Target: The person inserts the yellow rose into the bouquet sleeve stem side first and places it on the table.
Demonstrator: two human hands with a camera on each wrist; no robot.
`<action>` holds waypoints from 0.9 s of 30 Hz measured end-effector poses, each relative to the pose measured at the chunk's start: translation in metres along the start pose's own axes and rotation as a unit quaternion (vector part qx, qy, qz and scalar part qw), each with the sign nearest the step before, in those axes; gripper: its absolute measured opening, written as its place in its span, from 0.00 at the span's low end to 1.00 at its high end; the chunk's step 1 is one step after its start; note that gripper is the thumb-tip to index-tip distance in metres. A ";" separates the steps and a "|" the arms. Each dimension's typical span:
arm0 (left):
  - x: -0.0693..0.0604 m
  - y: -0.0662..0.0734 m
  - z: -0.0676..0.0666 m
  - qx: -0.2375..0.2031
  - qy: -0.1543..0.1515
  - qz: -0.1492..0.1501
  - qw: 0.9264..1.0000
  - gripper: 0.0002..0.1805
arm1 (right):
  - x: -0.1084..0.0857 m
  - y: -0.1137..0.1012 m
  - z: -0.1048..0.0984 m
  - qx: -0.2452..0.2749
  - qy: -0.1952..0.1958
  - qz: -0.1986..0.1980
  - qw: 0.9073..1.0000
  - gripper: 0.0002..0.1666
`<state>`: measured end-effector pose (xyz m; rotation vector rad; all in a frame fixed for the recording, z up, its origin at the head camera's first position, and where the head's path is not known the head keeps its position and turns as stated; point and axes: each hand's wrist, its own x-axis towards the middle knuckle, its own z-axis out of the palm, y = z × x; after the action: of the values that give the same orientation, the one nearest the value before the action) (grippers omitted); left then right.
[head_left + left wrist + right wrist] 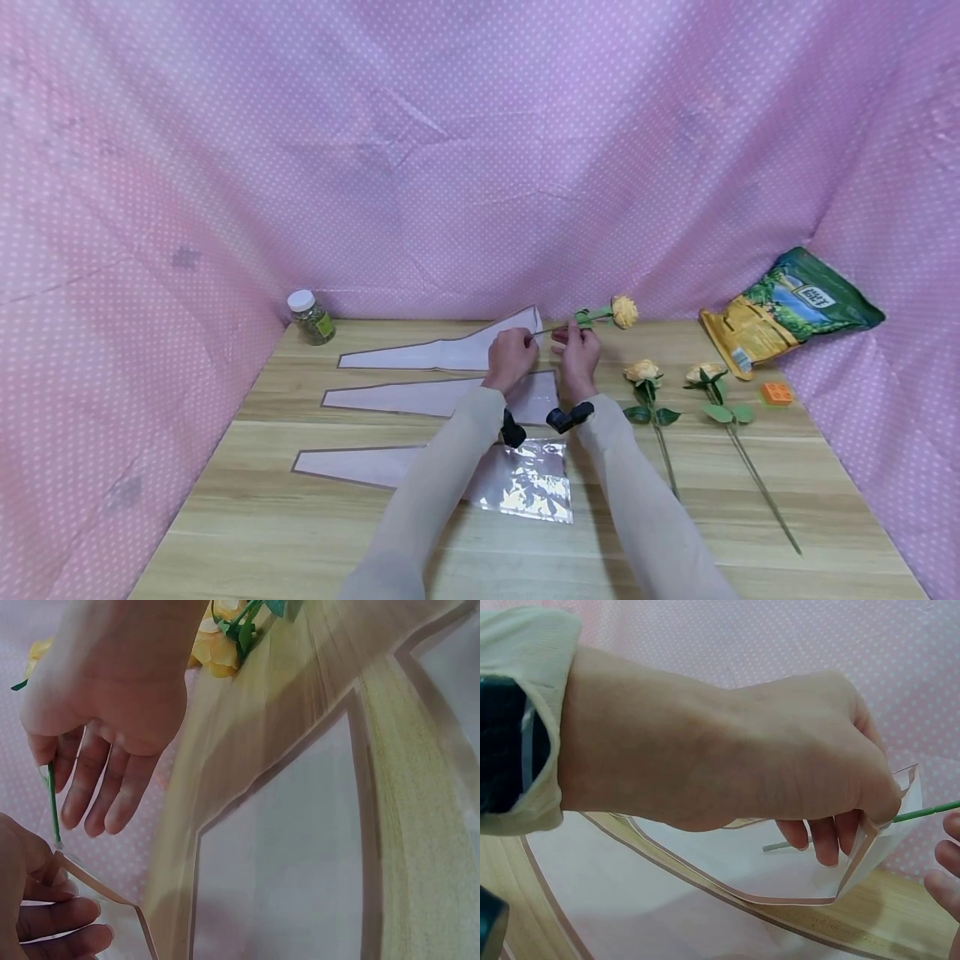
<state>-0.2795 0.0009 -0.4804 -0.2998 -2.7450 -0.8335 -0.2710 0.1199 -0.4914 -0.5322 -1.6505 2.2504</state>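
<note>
Jar (312, 320): standing at far left. Farthest brown-edged flower sleeve (442, 354): stretching beyond two matching sleeves (408, 398). Left hand (513, 358): pinching that far sleeve's mouth. Right hand (581, 358): grasping a yellow rose (623, 312) by the stem, with the tip inside the sleeve. Two more roses (642, 372): lying farther right. Orange toy brick (777, 393) and green-and-yellow bag (791, 312): resting beyond.

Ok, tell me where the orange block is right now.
In the head view, the orange block sits near the right edge of the table, just below the green-and-yellow bag and right of the rightmost rose.
</note>
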 end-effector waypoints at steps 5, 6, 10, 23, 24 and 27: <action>-0.002 0.003 -0.001 0.006 -0.008 0.003 1.000 0.11 | 0.001 0.003 -0.001 -0.015 -0.012 0.004 1.000 0.25; -0.002 0.004 -0.001 0.009 -0.006 0.006 1.000 0.10 | 0.001 0.004 -0.002 -0.020 -0.015 0.003 1.000 0.25; -0.002 0.006 0.000 0.014 -0.004 0.012 1.000 0.10 | 0.001 0.008 -0.002 -0.044 -0.018 -0.004 0.999 0.23; -0.004 0.011 0.000 0.018 0.002 0.034 0.999 0.11 | -0.003 0.015 0.002 -0.052 0.007 -0.017 0.998 0.19; -0.004 0.011 0.000 0.018 0.002 0.035 0.999 0.11 | -0.003 0.016 0.002 -0.051 0.008 -0.019 0.998 0.19; -0.004 0.011 0.001 0.016 0.002 0.036 0.999 0.12 | -0.004 0.017 0.001 -0.058 0.015 -0.017 0.998 0.20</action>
<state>-0.2731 0.0098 -0.4762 -0.3883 -2.7230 -0.7694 -0.2686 0.1125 -0.5066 -0.5578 -1.7689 2.1229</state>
